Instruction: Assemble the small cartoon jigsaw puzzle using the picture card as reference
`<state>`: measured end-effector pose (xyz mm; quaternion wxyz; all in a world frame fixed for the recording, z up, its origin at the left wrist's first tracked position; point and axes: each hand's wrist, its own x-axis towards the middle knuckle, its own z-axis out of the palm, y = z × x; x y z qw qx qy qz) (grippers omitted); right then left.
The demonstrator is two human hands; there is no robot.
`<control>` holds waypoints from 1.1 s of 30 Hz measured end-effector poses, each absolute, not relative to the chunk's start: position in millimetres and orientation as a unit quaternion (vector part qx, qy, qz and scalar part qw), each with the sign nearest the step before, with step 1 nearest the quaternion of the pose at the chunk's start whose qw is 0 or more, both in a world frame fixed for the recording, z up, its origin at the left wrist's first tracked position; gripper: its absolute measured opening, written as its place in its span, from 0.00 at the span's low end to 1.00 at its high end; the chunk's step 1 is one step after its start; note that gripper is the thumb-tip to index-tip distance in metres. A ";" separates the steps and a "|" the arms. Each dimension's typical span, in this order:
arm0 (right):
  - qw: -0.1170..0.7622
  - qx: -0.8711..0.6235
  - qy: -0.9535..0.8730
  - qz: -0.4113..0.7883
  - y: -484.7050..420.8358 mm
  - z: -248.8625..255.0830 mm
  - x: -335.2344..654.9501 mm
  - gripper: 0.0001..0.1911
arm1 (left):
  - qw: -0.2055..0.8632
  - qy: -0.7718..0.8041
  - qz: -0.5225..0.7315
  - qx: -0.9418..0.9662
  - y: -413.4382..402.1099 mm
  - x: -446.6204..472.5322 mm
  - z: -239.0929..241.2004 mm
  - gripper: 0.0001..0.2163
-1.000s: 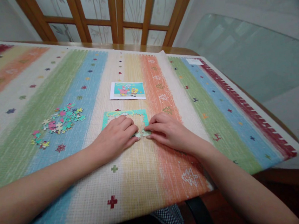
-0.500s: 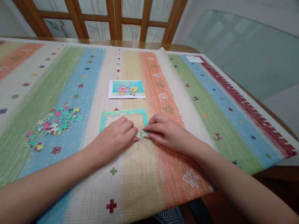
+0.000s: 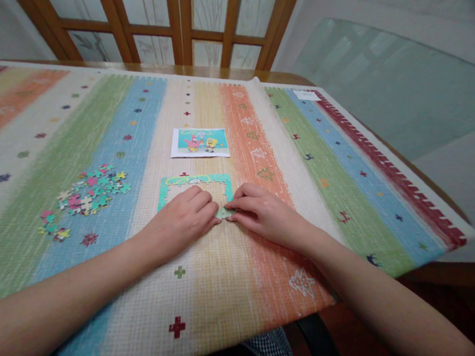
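Note:
A teal jigsaw frame point(image 3: 195, 180), an open rectangle of joined edge pieces, lies on the striped cloth in front of me. My left hand point(image 3: 182, 222) rests over its lower left part, fingers curled and pressing on the bottom edge. My right hand point(image 3: 261, 213) lies at the lower right corner, its fingertips pinched on the bottom edge pieces point(image 3: 224, 212) between both hands. A small reference picture point(image 3: 200, 141) with cartoon figures sits just beyond the frame.
Several loose puzzle pieces point(image 3: 90, 193) are heaped on the green and blue stripes to the left. The striped cloth point(image 3: 90, 130) covers a wooden table. A glass tabletop point(image 3: 379, 80) stands to the right; a wooden lattice window is behind.
My hands have drawn slightly closer together on the frame's bottom edge. The view has shifted a little; nothing else moved.

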<state>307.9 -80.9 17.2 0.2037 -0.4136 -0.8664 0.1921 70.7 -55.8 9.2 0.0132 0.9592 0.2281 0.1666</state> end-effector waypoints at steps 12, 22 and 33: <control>0.191 -0.424 -0.863 0.199 -83.1 23.0 307.0 0.08 | 0.053 0.249 0.181 0.950 -55.0 71.6 12.8 0.10; 0.188 -0.357 -0.901 0.157 -85.0 22.2 315.2 0.10 | 0.094 0.264 0.181 0.943 -53.7 71.1 12.1 0.10; 0.146 -0.371 -0.909 0.124 -93.9 29.4 308.0 0.12 | 0.076 0.257 0.180 0.947 -55.2 69.7 11.4 0.10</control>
